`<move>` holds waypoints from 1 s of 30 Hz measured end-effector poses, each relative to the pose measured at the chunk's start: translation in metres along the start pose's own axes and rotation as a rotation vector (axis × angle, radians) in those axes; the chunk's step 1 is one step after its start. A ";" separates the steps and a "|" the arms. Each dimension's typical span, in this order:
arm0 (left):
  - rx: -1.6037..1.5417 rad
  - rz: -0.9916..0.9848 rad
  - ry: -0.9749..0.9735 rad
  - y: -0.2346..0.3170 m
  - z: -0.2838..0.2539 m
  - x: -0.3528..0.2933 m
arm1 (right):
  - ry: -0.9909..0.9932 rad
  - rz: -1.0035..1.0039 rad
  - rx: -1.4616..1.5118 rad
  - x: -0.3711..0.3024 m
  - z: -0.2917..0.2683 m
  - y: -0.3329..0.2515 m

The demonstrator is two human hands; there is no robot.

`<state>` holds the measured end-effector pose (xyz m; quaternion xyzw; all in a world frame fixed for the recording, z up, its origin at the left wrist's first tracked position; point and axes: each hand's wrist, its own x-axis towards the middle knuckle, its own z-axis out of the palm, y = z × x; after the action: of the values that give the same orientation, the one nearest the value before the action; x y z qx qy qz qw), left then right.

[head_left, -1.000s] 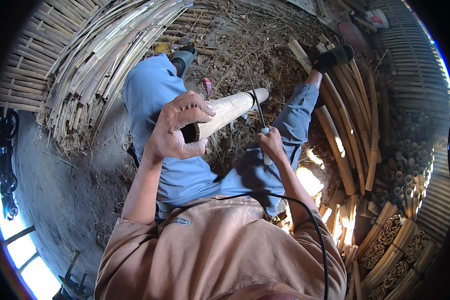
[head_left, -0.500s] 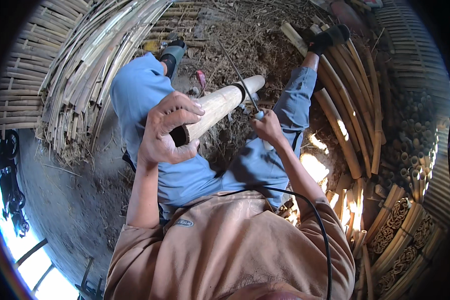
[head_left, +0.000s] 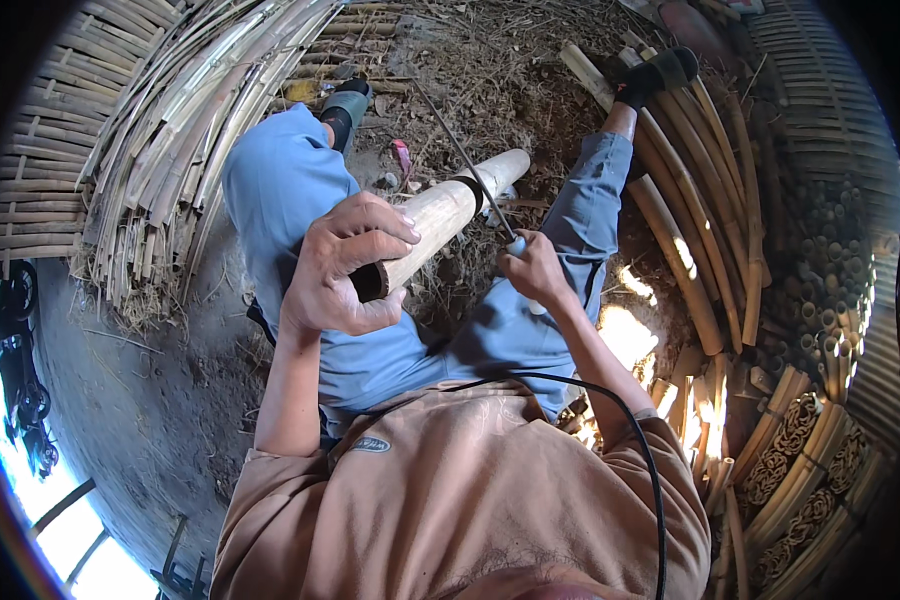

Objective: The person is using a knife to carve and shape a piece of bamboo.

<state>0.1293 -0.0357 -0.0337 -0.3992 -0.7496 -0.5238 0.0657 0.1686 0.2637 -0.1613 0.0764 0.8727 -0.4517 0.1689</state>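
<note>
Left hand (head_left: pixel 348 262): thumb below and fingers above, curved around the near, open end of the tube and pinching its rim.
Right hand (head_left: pixel 533 270): fingers curled together around a pale handle (head_left: pixel 517 246).
Tube (head_left: pixel 432 222): pale bamboo, aslant between the legs (head_left: pixel 292 185), its far end pointing away and to the right (whether that end touches the floor (head_left: pixel 120 375) cannot be told).
Blade (head_left: pixel 448 133): long, thin and dark, crossing the tube beside a dark ring (head_left: pixel 475 192) near the far end.
Strips (head_left: pixel 190 140): heaped at the floor's far left corner.
Poles (head_left: pixel 705 210): curved by the lens, lying along the floor's right edge, beside the right leg.
</note>
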 end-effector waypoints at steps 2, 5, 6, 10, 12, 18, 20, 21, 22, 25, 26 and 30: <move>0.000 -0.002 -0.007 0.003 0.001 0.000 | 0.028 0.040 0.039 0.006 0.007 0.011; -0.017 0.001 0.016 -0.003 0.000 0.004 | 0.112 0.001 -0.069 0.052 0.006 0.048; -0.028 -0.018 0.052 -0.005 -0.002 0.001 | 0.112 0.000 -0.068 0.050 0.005 0.042; -0.043 -0.010 0.016 -0.004 0.001 0.000 | 0.285 -0.205 -0.209 0.023 0.005 0.027; -0.044 0.001 -0.026 -0.001 0.000 -0.002 | 0.035 -0.069 -0.169 -0.002 -0.007 -0.005; -0.069 0.007 -0.070 0.005 0.008 -0.001 | 0.169 0.026 -0.259 0.062 -0.003 0.062; -0.070 0.011 -0.077 0.000 0.008 -0.002 | 0.159 -0.039 -0.380 0.071 -0.005 0.063; -0.080 -0.004 -0.058 -0.003 0.008 -0.006 | 0.110 -0.123 -0.376 0.063 -0.008 0.055; -0.087 -0.026 -0.038 -0.002 0.006 -0.011 | 0.094 -0.127 -0.371 0.050 -0.007 0.040; -0.092 -0.016 -0.044 0.002 0.006 -0.011 | 0.018 -0.035 -0.184 0.020 -0.010 0.002; -0.097 -0.016 -0.055 0.004 0.006 -0.010 | 0.017 -0.032 -0.184 0.022 -0.009 0.003; -0.085 -0.007 -0.065 0.003 0.004 -0.006 | 0.010 0.069 -0.174 0.051 -0.015 0.021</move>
<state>0.1366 -0.0351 -0.0356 -0.4156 -0.7300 -0.5420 0.0225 0.1235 0.2872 -0.1876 0.0938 0.9064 -0.3675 0.1860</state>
